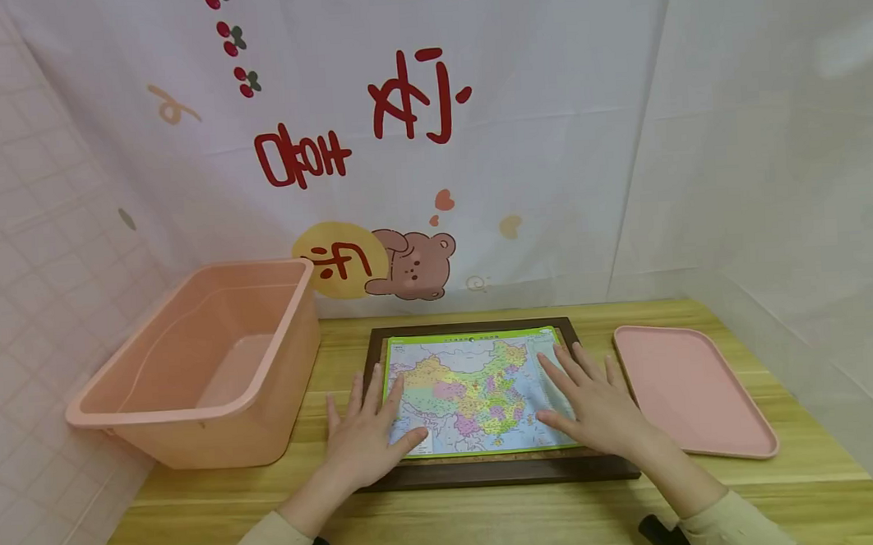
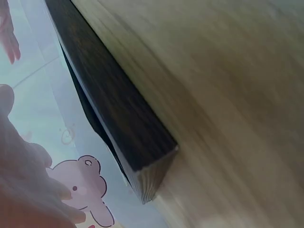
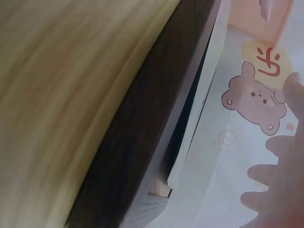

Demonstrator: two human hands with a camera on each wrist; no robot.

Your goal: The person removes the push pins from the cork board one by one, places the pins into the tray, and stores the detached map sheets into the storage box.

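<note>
Your left hand (image 1: 364,445) and right hand (image 1: 595,404) both lie flat, fingers spread, grasping nothing, each pressing a lower side of the map sheet (image 1: 476,390). The sheet sits inside the dark wooden frame (image 1: 491,471) on the counter (image 1: 494,525), between the pink tub (image 1: 205,375) and pink tray (image 1: 690,387). It looks thin, light and glossy, likely slippery; lift it by an edge. The frame appears stiff; hold its outer rim.

A colourful map (image 1: 476,390) with a green edge lies flat in a dark wooden frame (image 1: 491,471) on the tabletop (image 1: 494,525). Both sit straight, facing up.
</note>
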